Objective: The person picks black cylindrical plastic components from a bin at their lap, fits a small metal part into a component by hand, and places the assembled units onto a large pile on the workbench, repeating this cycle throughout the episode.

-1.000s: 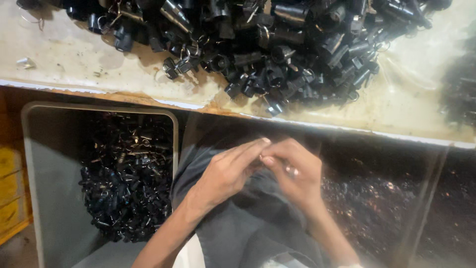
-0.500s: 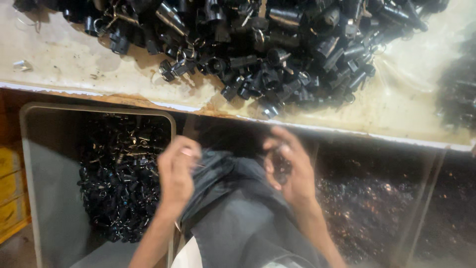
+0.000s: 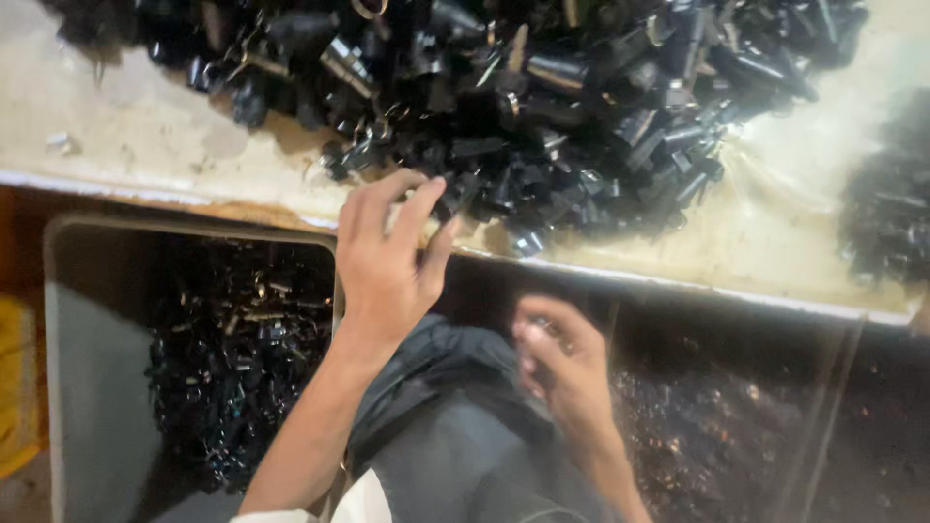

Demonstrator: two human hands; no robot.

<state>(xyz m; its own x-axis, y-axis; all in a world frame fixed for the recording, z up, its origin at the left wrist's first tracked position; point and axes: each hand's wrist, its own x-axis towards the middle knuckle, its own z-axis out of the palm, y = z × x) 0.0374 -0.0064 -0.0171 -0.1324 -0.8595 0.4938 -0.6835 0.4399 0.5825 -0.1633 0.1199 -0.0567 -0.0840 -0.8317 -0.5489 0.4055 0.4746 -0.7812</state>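
A big pile of small black parts with bits of metal lies on a pale, worn table top. My left hand is raised at the table's near edge, fingers spread, its fingertips at the front of the pile. I cannot tell if it holds a part. My right hand hangs lower over my lap, its fingers curled around something small that is blurred. My dark grey trousers fill the bottom middle.
A grey bin at lower left holds several of the same black parts. At lower right a clear plastic bag holds dark small pieces. A second dark heap lies at the table's right end.
My two hands have come apart from over my lap. The left hand has risen to the pile at the table edge. The right hand has stayed low.
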